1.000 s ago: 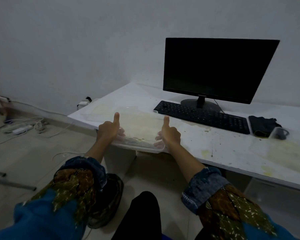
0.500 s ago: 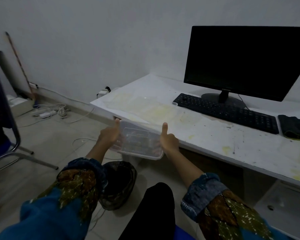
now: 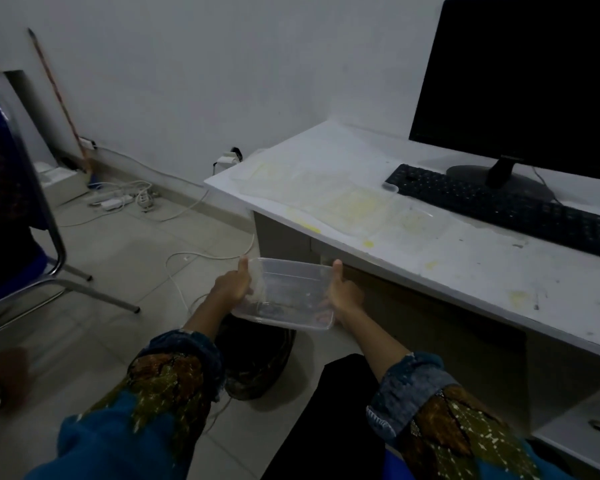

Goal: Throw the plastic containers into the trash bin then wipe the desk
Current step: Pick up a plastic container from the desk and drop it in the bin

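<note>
container (image 3: 288,292) lowered off desk (image 3: 465,265), between both hands, above bin (image 3: 257,362)

Dim room, plain white wall (image 3: 194,71) across the top of the frame. Pale tiled floor (image 3: 111,258) at lower left, strewn with white cables (image 3: 194,209) and a power strip (image 3: 113,202). Metal-legged blue chair (image 3: 21,216) at far left. Broom handle (image 3: 61,102) leaning on the wall, upper left.
</note>
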`<state>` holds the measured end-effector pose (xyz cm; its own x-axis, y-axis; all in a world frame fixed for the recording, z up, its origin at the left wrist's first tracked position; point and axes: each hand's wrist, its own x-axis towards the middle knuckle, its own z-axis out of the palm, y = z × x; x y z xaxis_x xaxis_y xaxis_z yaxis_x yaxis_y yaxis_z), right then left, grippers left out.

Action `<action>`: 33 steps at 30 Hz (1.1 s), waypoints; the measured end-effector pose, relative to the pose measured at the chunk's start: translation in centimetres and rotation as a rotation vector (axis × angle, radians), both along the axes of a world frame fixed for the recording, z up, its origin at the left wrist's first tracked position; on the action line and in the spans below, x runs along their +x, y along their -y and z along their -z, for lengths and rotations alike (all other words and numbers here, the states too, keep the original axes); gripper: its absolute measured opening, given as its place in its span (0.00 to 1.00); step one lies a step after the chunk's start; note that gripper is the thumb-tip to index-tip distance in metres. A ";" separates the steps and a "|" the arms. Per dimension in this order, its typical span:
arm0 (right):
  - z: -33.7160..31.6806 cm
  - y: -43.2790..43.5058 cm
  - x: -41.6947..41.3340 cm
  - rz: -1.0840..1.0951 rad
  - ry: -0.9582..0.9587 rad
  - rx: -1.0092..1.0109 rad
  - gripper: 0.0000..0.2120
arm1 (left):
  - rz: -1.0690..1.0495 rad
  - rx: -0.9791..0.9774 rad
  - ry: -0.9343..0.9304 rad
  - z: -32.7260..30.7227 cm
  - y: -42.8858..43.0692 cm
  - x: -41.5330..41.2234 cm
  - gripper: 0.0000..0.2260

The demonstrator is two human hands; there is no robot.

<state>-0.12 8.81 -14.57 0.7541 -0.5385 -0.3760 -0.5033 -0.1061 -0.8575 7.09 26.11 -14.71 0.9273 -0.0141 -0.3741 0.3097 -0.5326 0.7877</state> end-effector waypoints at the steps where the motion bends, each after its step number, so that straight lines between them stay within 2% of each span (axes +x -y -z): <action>1: -0.3 -0.4 0.0 -0.002 -0.019 -0.029 0.47 | 0.004 0.031 -0.016 1.0 -0.5 0.6 0.34; 3: 0.3 -0.2 0.0 -0.020 -0.040 -0.070 0.41 | 0.030 0.069 -0.054 3.0 -1.0 1.3 0.38; 7: 3.1 -1.0 1.0 -0.052 -0.090 -0.131 0.40 | 0.044 0.117 -0.096 6.7 -2.3 1.2 0.37; 11: 5.8 -2.1 2.2 -0.069 -0.155 -0.147 0.38 | -0.024 0.036 -0.191 9.6 -3.4 1.1 0.32; 15: 7.9 -2.7 3.3 -0.077 -0.207 -0.145 0.38 | -0.026 -0.096 -0.273 15.4 -5.8 3.6 0.40; 21: 11.2 -3.1 5.7 -0.119 -0.288 -0.163 0.37 | -0.019 0.075 -0.313 16.1 -6.5 3.1 0.28; 26: 13.6 -3.0 7.5 -0.097 -0.373 -0.144 0.40 | -0.037 0.102 -0.354 19.2 -7.4 4.2 0.26; 33: 17.1 -2.8 9.8 -0.121 -0.442 -0.191 0.37 | 0.111 0.202 -0.283 25.7 -9.2 5.9 0.22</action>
